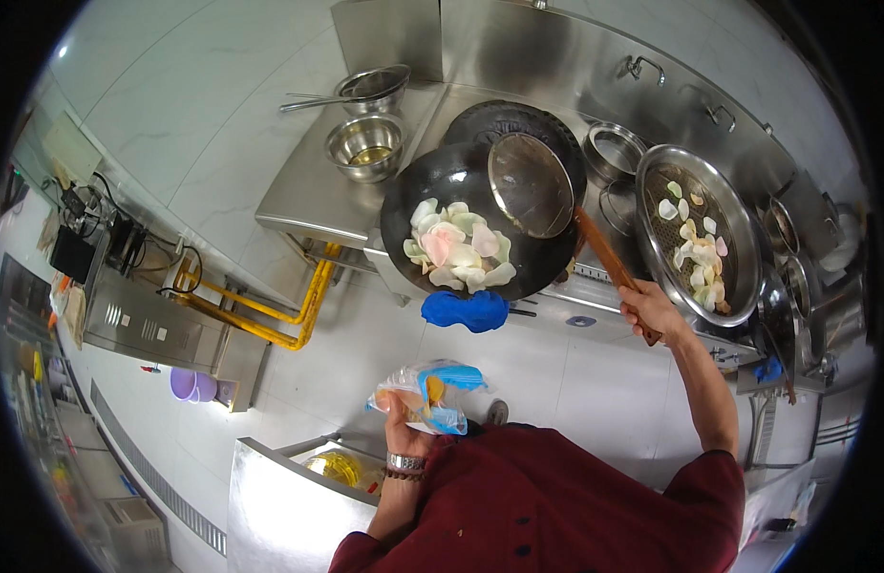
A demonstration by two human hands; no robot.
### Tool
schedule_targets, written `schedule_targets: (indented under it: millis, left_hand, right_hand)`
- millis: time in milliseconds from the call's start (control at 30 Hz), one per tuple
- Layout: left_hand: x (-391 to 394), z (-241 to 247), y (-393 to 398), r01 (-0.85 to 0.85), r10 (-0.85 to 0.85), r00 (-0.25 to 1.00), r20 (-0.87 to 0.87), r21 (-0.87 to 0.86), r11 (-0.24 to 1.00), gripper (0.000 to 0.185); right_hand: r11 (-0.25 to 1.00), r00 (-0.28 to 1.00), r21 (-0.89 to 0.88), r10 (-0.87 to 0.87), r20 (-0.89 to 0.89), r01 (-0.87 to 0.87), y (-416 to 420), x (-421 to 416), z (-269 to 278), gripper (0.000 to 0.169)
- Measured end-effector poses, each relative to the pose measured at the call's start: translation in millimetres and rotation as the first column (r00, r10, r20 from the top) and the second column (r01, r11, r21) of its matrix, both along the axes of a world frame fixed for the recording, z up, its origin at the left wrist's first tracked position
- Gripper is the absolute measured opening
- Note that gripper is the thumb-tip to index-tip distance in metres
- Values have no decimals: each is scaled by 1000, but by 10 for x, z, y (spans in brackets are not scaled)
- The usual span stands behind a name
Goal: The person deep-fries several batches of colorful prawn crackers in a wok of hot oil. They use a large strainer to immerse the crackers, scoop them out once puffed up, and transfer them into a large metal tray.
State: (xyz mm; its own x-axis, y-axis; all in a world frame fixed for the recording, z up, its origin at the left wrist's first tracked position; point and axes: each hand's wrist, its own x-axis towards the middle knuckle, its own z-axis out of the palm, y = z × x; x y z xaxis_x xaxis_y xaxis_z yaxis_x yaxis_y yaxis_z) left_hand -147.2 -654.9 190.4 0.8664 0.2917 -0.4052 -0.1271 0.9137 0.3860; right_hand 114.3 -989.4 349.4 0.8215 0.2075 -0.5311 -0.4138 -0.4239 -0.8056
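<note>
My right hand (651,309) grips the wooden handle of a wide round metal kitchen strainer (531,185). The strainer's head rests over the right side of a black wok (406,190). Puffed chips like prawn crackers (462,245), white, pink and pale green, lie heaped in the wok's lower left. A blue cloth (465,311) is wrapped at the wok's near edge. Low in front of my body, my left hand (400,424) holds a clear and blue plastic bag (452,377) with orange-yellow pieces inside.
Right of the wok, a large oval steel basin (648,236) holds more puffed chips (702,266) on a perforated bottom. Two steel bowls stand on the left counter (309,186), the nearer bowl (366,147) with yellowish liquid. Yellow pipes (309,304) and a purple bucket (191,385) are lower left.
</note>
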Motion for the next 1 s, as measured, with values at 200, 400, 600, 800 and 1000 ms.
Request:
schedule_targets:
  millis: [200,400,600,800,1000]
  left_hand:
    - [-84,3,10,-31,32,999,27,-46,998,55]
    - [-122,17,46,-51,61,995,78,-127,991,54]
    - [-128,-48,79,-33,108,972,210,-333,942,54]
    - [-41,24,14,-28,32,999,-16,225,974,55]
    - [48,254,-76,31,17,996,-84,537,843,55]
  right_hand:
    - [961,951,269,20,-309,67,121,-16,-92,24]
    - [787,799,559,150,-583,260,207,109,-507,34]
    - [817,896,549,95,-434,180,258,36,-462,25]
    - [977,974,-107,194,118,-182,295,-375,73,18]
    - [910,731,-359,388,561,-208,34,-610,70,38]
